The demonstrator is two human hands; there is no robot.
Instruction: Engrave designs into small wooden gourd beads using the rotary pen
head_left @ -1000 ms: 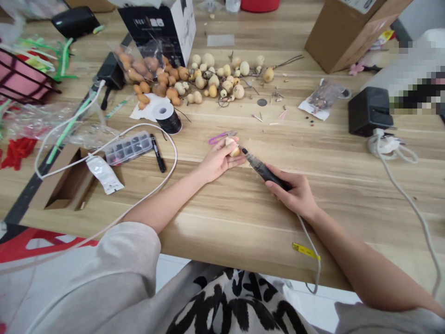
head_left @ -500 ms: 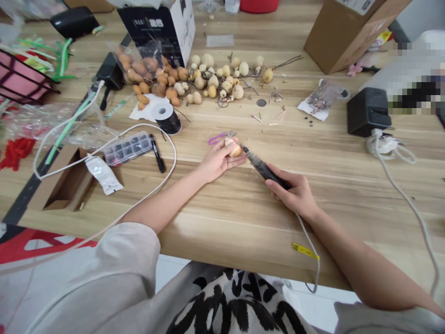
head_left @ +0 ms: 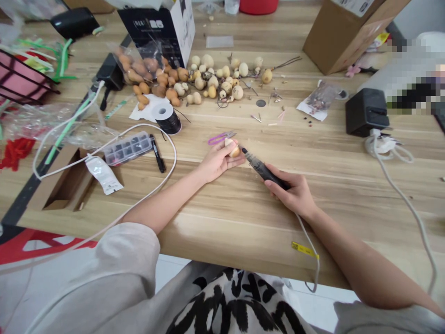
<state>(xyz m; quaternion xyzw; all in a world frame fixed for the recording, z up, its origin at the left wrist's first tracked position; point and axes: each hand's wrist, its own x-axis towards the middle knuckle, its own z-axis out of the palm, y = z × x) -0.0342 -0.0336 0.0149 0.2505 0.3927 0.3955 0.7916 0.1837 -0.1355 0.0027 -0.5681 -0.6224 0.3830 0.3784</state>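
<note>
Hardly anything has shifted since the earlier frame; your hands stay nearly where they were. Your left hand (head_left: 219, 161) curls closed around a small gourd (head_left: 234, 149), held above the wooden table (head_left: 243, 222). Your right hand (head_left: 292, 191) firmly grips a black engraving pen (head_left: 264, 172), its tip just beside the gourd. Purple-handled scissors (head_left: 219, 138) lie just past your left hand.

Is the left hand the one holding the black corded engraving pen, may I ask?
No: the right hand holds the engraving pen, and the left hand holds a small gourd.
</note>
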